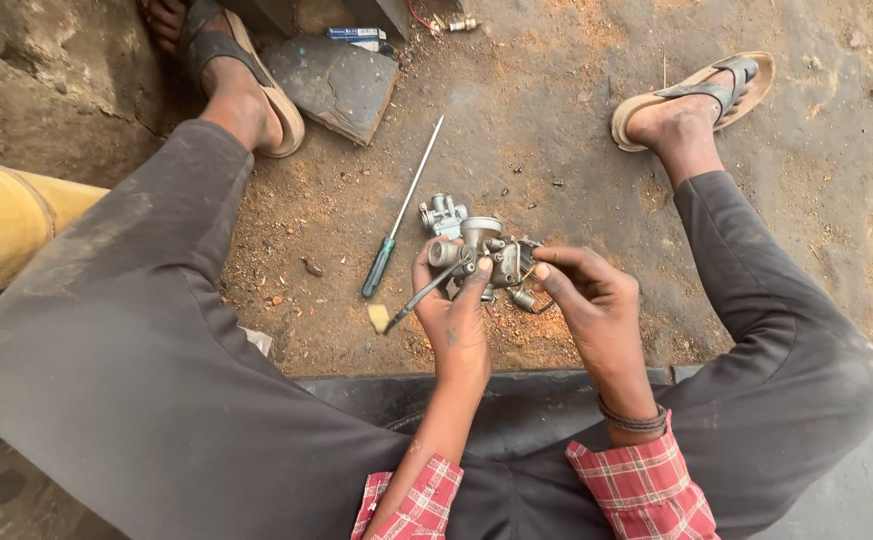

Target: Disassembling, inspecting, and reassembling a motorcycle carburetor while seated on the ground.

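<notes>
A grey metal carburetor (484, 245) is held above the dirt ground between my knees. My left hand (453, 310) grips its left side and also holds a thin tool (411, 303) with a yellowish tip pointing down-left. My right hand (591, 300) holds the carburetor's right side with fingertips on its body. A small dark tube or wire hangs under the part.
A long screwdriver (399, 215) with a green handle lies on the ground left of the hands. A flat stone (336, 85) and small boxes lie at the back. My sandalled feet (691, 100) rest either side. A yellow object (6, 220) stands at left.
</notes>
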